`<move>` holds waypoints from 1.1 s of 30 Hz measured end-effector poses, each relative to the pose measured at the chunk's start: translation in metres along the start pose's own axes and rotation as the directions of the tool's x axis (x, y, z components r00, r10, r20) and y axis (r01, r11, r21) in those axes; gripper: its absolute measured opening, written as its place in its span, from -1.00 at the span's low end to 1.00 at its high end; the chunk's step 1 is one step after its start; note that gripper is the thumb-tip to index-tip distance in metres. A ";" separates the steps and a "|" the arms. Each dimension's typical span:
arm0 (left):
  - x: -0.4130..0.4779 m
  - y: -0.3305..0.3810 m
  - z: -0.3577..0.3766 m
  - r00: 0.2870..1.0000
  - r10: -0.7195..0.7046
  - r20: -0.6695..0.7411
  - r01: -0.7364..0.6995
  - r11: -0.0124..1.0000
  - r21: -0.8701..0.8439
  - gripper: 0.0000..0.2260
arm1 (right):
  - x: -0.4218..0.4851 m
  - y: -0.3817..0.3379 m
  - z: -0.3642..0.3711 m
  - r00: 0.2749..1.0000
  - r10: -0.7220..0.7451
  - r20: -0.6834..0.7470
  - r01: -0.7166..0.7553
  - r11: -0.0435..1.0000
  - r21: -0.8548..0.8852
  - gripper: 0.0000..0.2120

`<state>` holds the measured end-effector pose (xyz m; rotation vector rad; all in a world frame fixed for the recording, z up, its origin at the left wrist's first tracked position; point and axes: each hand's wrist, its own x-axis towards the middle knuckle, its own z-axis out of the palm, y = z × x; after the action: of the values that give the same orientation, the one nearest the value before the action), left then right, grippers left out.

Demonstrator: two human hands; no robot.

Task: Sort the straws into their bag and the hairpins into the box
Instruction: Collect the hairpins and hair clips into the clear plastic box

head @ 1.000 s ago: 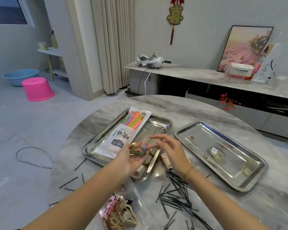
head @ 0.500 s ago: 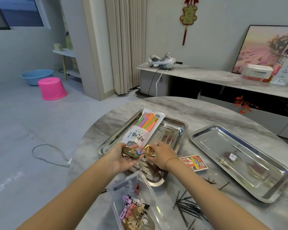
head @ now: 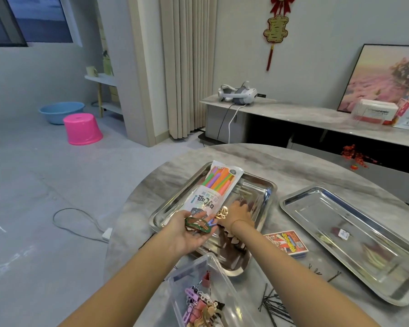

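The head camera looks down on a round marble table (head: 222,154). The left hand (head: 187,234) is turned palm up above the near edge of the left tray (head: 165,208). Its fingers are lightly cupped and the thumb lies across a small bunch of green and brown hairpins (head: 197,226), so this hand holds them in the palm.

The right hand (head: 239,214) is palm down over the same tray, with the fingers stretched forward and close together. A gold hairpin (head: 222,212) is at the thumb side of this hand, touching it. It cannot be told whether the thumb pinches it or only lies beside it.

The bag of straws (head: 213,192) lies in the left tray, slanted, with the coloured straw ends toward the far side. Its near end is just beside both hands.

The clear box (head: 194,272) stands on the table near the person, below the left forearm, and some pink and beige hairpins (head: 203,305) lie inside it. A heap of black hairpins (head: 274,305) lies on the table just right of the box. A small red packet (head: 286,243) lies between the two trays. The right tray (head: 300,199) stands well apart from the hands.
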<state>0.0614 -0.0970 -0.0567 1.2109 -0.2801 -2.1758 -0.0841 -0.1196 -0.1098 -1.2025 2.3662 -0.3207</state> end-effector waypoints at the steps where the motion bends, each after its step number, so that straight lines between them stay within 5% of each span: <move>1: -0.001 0.000 0.000 1.000 0.000 0.002 0.000 1.000 -0.005 -0.68 | 0.002 -0.002 0.000 0.999 0.035 0.003 -0.035 0.999 0.027 -0.26; 8: 0.001 0.001 -0.001 1.000 0.009 -0.018 -0.009 1.000 -0.003 -0.75 | 0.003 -0.011 -0.006 0.998 0.064 0.026 -0.064 0.998 0.013 -0.78; 18: 0.006 -0.004 0.001 0.999 -0.031 0.019 0.030 0.999 0.032 -0.70 | -0.012 0.015 -0.027 0.998 0.040 -0.044 -0.037 0.998 0.055 -0.66; 22: 0.003 -0.007 0.000 0.998 -0.049 0.033 0.047 0.997 0.067 -0.69 | -0.020 0.027 -0.035 0.998 -0.057 -0.021 0.061 0.935 0.349 -0.91; 27: -0.005 -0.006 0.001 0.996 -0.070 0.061 0.061 0.990 0.131 -0.71 | -0.064 0.031 -0.056 0.929 -0.364 0.069 0.235 0.722 0.651 -0.91; 33: -0.030 0.000 -0.001 0.953 -0.170 0.252 0.078 0.938 0.339 -0.63 | -0.099 0.027 -0.068 0.839 -0.507 0.199 0.304 0.739 0.602 -0.92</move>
<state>0.0734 -0.0789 -0.0364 1.1126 -0.7251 -2.4845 -0.0864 -0.0240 -0.0327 -1.3405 1.5144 -0.8018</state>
